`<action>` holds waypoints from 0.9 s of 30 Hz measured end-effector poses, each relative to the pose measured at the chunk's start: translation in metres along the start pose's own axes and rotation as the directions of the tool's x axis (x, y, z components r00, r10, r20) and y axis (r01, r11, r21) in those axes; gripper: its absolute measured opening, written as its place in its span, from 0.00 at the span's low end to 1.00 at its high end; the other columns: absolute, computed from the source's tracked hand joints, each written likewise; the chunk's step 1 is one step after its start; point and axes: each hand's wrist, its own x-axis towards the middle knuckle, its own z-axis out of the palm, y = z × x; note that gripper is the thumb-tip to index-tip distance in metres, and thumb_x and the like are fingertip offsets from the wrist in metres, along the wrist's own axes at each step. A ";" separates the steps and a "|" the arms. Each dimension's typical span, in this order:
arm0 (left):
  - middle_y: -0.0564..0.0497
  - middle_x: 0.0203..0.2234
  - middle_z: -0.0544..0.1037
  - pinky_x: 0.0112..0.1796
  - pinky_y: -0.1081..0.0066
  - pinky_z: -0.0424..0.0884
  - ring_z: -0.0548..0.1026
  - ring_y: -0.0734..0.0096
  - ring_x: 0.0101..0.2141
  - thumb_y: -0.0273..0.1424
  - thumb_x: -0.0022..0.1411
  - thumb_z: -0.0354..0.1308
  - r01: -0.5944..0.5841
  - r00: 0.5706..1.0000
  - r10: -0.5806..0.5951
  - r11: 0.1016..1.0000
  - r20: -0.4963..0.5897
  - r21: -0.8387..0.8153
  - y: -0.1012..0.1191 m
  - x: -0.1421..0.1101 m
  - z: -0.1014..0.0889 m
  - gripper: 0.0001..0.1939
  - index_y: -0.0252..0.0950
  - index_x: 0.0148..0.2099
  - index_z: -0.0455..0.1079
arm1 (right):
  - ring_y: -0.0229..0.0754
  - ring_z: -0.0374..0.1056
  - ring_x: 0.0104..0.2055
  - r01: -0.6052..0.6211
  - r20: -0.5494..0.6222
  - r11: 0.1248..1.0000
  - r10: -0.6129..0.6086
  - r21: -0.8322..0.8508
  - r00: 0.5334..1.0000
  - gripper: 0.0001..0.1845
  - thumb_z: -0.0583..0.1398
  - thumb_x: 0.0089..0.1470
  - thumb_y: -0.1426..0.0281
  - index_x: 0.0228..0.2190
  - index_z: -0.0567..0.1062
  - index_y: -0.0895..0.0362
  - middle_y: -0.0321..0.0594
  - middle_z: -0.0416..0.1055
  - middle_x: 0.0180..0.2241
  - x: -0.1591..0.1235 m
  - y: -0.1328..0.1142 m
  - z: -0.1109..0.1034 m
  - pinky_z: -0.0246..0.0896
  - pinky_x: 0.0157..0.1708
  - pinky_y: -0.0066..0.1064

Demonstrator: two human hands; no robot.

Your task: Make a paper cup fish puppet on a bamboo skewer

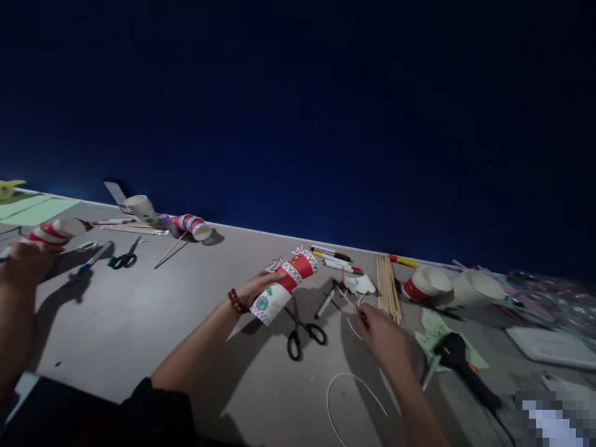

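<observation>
Over the wearer's head view, I see the left hand (261,287) wrapped around a decorated paper-cup piece (291,277), fingers lightly closed on its side. The right hand (379,332) is pinching a thin stick (346,299), its tip angled toward the far edge of the table (209,298). Both grips are occupied.

The piece is held above the table, around mid-length and short of the far edge, with black scissors (302,323) lying just beside and below it. A purple marker (325,302) lies between the hands.

To work well here, I'd keep the left grip soft, since paper should dent easily, turn the piece toward the right hand, and steady the stick close to its tip. The open scissors look worth avoiding.

The piece's long axis runs aslant: its red end points toward the far edge and rightward, its white end toward the near left corner.
</observation>
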 end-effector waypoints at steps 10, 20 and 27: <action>0.41 0.31 0.83 0.32 0.70 0.73 0.79 0.65 0.28 0.38 0.48 0.74 -0.104 0.994 0.107 0.990 -0.024 0.097 -0.006 0.001 0.003 0.25 0.27 0.44 0.76 | 0.46 0.78 0.41 0.303 -0.060 0.870 -0.304 0.388 0.951 0.18 0.50 0.66 0.68 0.49 0.76 0.54 0.45 0.81 0.43 -0.017 -0.083 -0.025 0.69 0.41 0.33; 0.42 0.35 0.83 0.36 0.68 0.72 0.79 0.62 0.33 0.39 0.49 0.73 -0.162 0.987 0.161 0.971 0.022 0.178 -0.001 -0.004 0.011 0.24 0.29 0.44 0.77 | 0.47 0.78 0.40 0.280 -0.014 0.906 -0.291 0.319 0.957 0.19 0.51 0.65 0.69 0.52 0.77 0.55 0.45 0.81 0.42 -0.016 -0.081 -0.017 0.69 0.38 0.33; 0.43 0.40 0.81 0.41 0.67 0.71 0.78 0.59 0.40 0.40 0.50 0.72 -0.267 0.964 0.259 0.909 0.068 0.321 -0.003 0.001 0.007 0.26 0.32 0.48 0.75 | 0.46 0.78 0.40 0.256 0.003 0.919 -0.269 0.300 0.963 0.18 0.53 0.64 0.71 0.50 0.78 0.54 0.44 0.82 0.42 -0.016 -0.081 -0.013 0.67 0.37 0.30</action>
